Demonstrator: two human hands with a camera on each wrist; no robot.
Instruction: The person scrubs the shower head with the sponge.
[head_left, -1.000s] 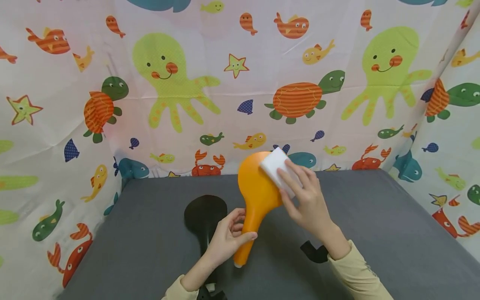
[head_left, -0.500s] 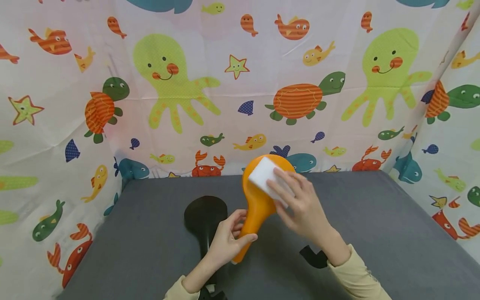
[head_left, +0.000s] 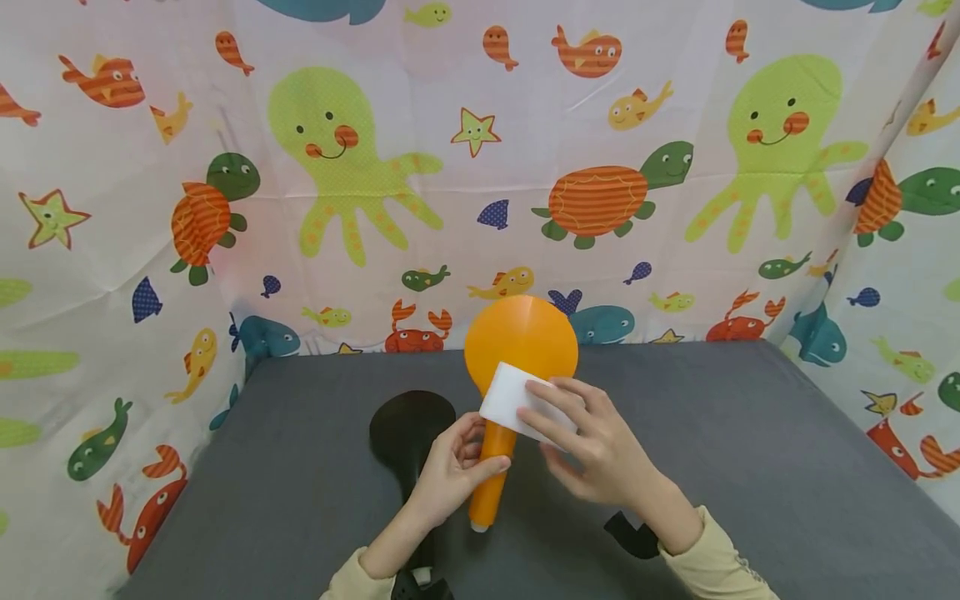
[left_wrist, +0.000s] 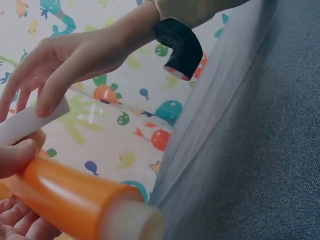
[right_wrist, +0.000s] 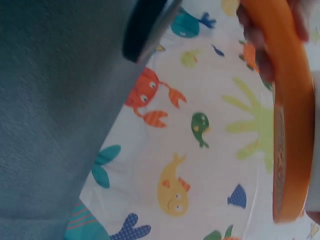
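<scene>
My left hand [head_left: 459,468] grips the handle of an orange shower head [head_left: 522,335], held up over the table with its round head at the top. The smooth back of the head faces the head camera. Its pale threaded end [left_wrist: 131,221] points toward the left wrist camera, and its nozzle face [right_wrist: 280,155] shows edge-on in the right wrist view. My right hand [head_left: 600,446] holds a white sponge [head_left: 517,404] between thumb and fingers, pressed where the head narrows into the handle. The sponge hides that part.
A black shower head [head_left: 411,433] lies on the grey table [head_left: 300,500], left of my left hand and partly behind that forearm. A curtain [head_left: 420,192] printed with sea animals stands behind the table and along its sides. Black wrist camera mounts [head_left: 632,535] sit at both wrists.
The sponge in my right hand has moved down from the round head to the neck. My left hand keeps its grip while the orange shower head has tilted more upright.
</scene>
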